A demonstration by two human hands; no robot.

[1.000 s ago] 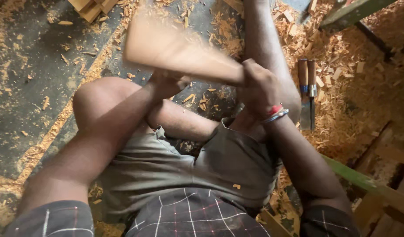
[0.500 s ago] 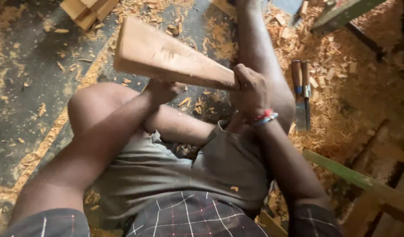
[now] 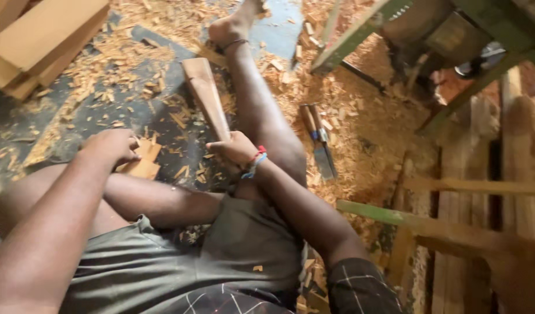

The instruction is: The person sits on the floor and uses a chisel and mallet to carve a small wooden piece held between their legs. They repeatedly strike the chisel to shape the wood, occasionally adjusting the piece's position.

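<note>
Gripping the tapered wooden piece (image 3: 204, 93) near-end is the right hand (image 3: 235, 149).

Smooth wooden blank (image 3: 204, 93), metal chisels (image 3: 320, 142) — matt

The wooden piece (image 3: 206, 96) lies on the floor (image 3: 75, 125) left of the outstretched leg (image 3: 261, 110), its near end in the right hand (image 3: 235, 149). Two chisels (image 3: 318, 139) lie right of that leg (side by side, among shavings). Stacked boards (image 3: 38, 40) sit far left; the left hand (image 3: 111, 145) rests over small offcuts (image 3: 142, 163).
</note>
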